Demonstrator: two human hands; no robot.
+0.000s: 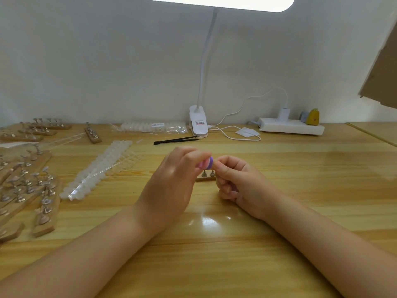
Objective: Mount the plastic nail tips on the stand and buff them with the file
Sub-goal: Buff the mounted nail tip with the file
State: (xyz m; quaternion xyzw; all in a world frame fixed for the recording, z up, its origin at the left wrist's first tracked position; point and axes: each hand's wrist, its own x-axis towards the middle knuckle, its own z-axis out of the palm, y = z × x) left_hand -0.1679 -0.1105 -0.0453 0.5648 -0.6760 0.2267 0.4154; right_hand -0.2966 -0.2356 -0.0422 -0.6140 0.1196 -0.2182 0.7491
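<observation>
Bright, even light falls from the overexposed white lamp panel (219,2) at the top edge. Its glare reflects off the glossy light-wood table (214,220). Shadows are soft; edges bend with wide-angle distortion and blur slightly.

No lettering can be read. At twelve o'clock on the counter (279,190), the lamp clip (198,123) bears a red-printed label, and the nail-tip packet (154,126) a small sticker, both too blurred.

Both hands, left (171,179) and right (234,181), curled, fingertips meeting.
</observation>
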